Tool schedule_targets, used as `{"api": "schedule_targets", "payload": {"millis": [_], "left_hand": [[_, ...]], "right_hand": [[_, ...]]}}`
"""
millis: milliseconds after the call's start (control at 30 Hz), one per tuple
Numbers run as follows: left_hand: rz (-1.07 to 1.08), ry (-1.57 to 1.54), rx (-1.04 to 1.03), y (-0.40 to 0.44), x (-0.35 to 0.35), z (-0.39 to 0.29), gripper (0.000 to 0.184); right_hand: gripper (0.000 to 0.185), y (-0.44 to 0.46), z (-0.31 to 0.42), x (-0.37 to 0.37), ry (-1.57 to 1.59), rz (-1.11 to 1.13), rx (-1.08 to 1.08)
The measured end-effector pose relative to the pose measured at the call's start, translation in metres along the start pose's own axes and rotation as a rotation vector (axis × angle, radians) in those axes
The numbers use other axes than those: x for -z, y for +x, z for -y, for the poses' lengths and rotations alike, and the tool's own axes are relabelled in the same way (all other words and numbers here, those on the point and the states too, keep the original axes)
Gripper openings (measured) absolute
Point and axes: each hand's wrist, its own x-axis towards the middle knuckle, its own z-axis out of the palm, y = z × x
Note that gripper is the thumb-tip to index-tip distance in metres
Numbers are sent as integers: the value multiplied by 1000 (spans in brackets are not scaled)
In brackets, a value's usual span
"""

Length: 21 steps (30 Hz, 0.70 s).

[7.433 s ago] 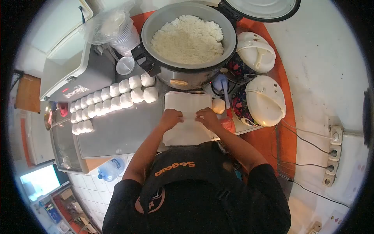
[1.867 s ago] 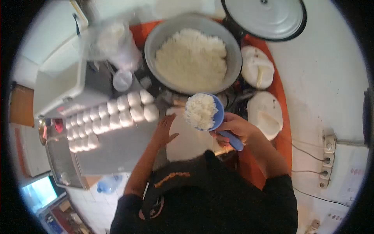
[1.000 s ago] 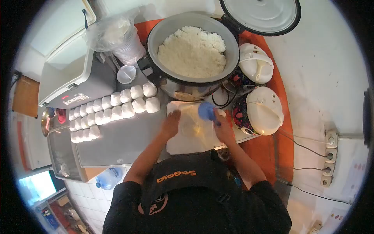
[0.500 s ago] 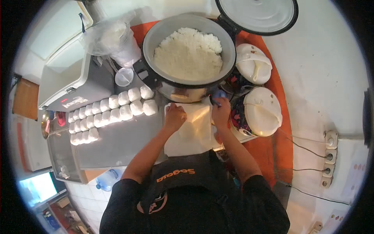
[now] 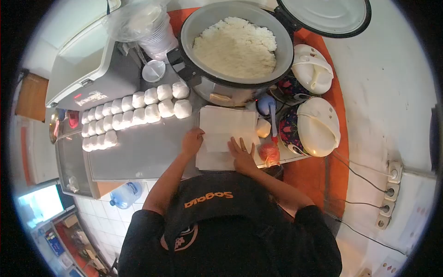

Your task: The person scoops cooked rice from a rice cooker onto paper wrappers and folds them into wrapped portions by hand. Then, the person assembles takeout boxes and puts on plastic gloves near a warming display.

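Note:
A stack of white paper sheets (image 5: 228,121) lies on the counter in front of the big rice pot. My left hand (image 5: 192,141) is at the left edge of the top sheet, fingers pinched together on it. My right hand (image 5: 242,157) lies on the lower part of the paper with fingers spread, holding nothing. To the right of the stack are a blue scoop (image 5: 266,105), a small white wrapped lump (image 5: 263,128) and a red plastic bag (image 5: 269,153). White rice (image 5: 235,48) fills much of the open pot (image 5: 282,44).
Rows of white wrapped bundles (image 5: 152,113) stand on the grey counter (image 5: 134,157) at the left. Behind them are an open cooler box (image 5: 124,76) and stacked plastic cups (image 5: 157,39). Two lidded cookers (image 5: 318,127) stand at the right, with cables and wall sockets (image 5: 390,194) beyond.
My right hand has let go of the blue scoop, which now lies beside the stack, and has moved down onto the paper. My left hand has moved down to the sheet's left edge.

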Motion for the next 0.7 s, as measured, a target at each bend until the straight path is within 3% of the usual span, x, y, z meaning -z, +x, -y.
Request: {"api": "schedule_targets", "payload": {"millis": [33,133,233,300,367,467,533,600,667,700], "left_hand": [[67,-213,129,0,-9,7,20],[156,-159,162,-34,-34,16,26],[529,-223,168,-76,-25,2,33],[665,-628,442,-76,-29,2,34],[637,-891,565,-75,-33,2,32],[353,-1067,501,-60,-13,-34,26],[154,-1177,448,-45,6,-64,21],[-184,-294,-317,-29,31,-99,22],[-149,247,-672,-12,30,-99,24],[36,315,-670,-3,11,-82,26]], "right_hand": [[76,-1,-2,-1,9,0,11],[73,-2,-10,-9,61,-3,51],[68,-4,-11,-14,139,-53,92],[63,-7,-7,-14,152,-90,105],[57,-8,-2,-8,115,-120,108],[46,1,-7,-24,-101,-185,70],[42,8,-12,-21,-22,-206,70],[39,18,-15,-9,52,-170,51],[38,28,-13,14,117,-75,11],[36,29,-16,16,126,-82,42]]}}
